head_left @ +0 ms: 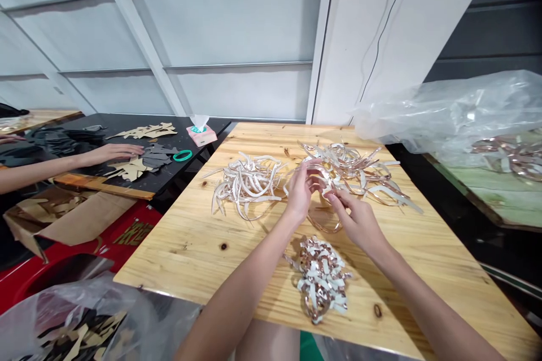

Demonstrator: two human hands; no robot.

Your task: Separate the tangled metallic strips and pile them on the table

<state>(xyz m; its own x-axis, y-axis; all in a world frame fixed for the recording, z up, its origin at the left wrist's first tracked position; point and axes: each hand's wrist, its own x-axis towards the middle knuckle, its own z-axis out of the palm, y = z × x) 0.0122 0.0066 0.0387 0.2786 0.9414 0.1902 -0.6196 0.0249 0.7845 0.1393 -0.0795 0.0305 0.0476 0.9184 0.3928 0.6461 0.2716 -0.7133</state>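
Over the wooden table (195, 254), my left hand (301, 189) has its fingers curled round a shiny rose-gold strip (324, 220). My right hand (353, 215) pinches the same strip from the right, its fingertips close to the left ones. The strip loops down below both hands. Behind them lies a tangled pile of rose-gold and white strips (359, 172). To the left is a heap of pale strips (248, 180). Nearer the front edge sits a small pile of short white and copper-coloured pieces (322, 276).
At left, another person's hand (112, 152) touches cut pieces on a black table (139, 175), beside a green tape ring (182, 155) and tissue pack (202, 134). A cardboard box (91, 225) stands below. Plastic-covered strips (514, 152) lie at right.
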